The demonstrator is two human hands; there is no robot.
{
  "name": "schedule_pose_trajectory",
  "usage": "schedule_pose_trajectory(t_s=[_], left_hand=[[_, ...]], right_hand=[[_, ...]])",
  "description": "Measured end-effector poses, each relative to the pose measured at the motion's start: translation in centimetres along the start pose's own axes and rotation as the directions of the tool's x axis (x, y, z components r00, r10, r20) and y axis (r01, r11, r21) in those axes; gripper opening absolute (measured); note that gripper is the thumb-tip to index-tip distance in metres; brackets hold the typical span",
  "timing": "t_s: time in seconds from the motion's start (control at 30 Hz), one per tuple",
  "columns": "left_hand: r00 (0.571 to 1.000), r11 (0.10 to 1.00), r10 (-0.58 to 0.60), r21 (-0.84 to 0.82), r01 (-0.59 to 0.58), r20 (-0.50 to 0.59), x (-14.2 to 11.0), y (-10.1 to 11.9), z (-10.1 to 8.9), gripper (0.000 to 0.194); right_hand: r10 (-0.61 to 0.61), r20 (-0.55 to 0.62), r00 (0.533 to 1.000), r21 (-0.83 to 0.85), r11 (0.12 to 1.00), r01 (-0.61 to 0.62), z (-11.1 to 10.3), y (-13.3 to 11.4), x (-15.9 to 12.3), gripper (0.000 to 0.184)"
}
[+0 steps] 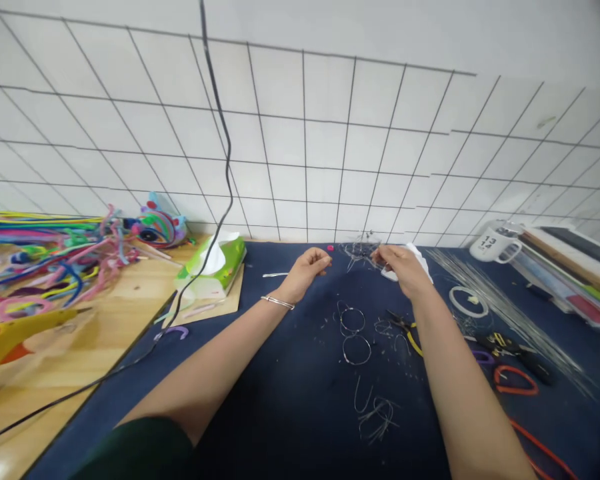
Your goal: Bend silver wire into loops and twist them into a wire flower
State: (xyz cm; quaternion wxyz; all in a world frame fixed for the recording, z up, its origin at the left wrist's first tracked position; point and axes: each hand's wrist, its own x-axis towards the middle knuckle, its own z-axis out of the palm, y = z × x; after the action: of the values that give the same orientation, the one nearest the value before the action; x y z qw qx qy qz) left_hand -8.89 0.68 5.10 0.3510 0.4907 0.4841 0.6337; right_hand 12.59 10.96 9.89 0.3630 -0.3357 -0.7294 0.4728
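My left hand [307,272] is raised above the blue mat with thumb and fingertips pressed together. Whatever may be in that pinch is too small to make out. Further right, my right hand [403,267] has its fingers closed at the edge of a tangle of thin silver wire [359,249] near the wall. A small pink-red object [331,248] lies between the hands, at the back. Nearer to me on the mat are two linked wire rings [356,349] and a loose bunch of cut wire [377,419]. White tissue [420,260] lies behind the right hand.
On the left are a green tissue box [213,267], a yellow glue gun [25,337] and colourful pipe cleaners [75,247]. A black cable [225,133] hangs across. At right lie pliers [515,380], straight wires [505,313], a wire coil [469,302] and a white mug [493,245].
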Motion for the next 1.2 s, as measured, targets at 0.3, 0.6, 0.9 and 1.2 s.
schedule_pose_trajectory(t_s=[0.3,0.6,0.9,1.2], left_hand=[[0.896,0.843,-0.074,0.507,-0.178,0.438,-2.1,-0.5,2.4,0.013],[0.822,0.841,0.023,0.434,-0.324,0.568,-2.3,0.0,8.9,0.006],[0.789,0.798,-0.069,0.508,-0.324,0.611,-3.4,-1.9,12.1,0.003],[0.907,0.718,-0.083,0.655,-0.233,0.414,-2.3,2.2,8.0,0.007]], right_hand=[[-0.204,-0.211,0.956,-0.188,0.968,0.165,-6.5,-2.2,-1.1,0.035],[-0.251,-0.163,0.954,-0.215,0.953,0.214,-8.0,-3.7,-2.4,0.031],[-0.273,-0.081,0.959,-0.196,0.947,0.253,-8.7,-4.5,-3.1,0.024],[-0.305,0.038,0.952,-0.155,0.939,0.307,-7.9,-3.4,-1.7,0.025]])
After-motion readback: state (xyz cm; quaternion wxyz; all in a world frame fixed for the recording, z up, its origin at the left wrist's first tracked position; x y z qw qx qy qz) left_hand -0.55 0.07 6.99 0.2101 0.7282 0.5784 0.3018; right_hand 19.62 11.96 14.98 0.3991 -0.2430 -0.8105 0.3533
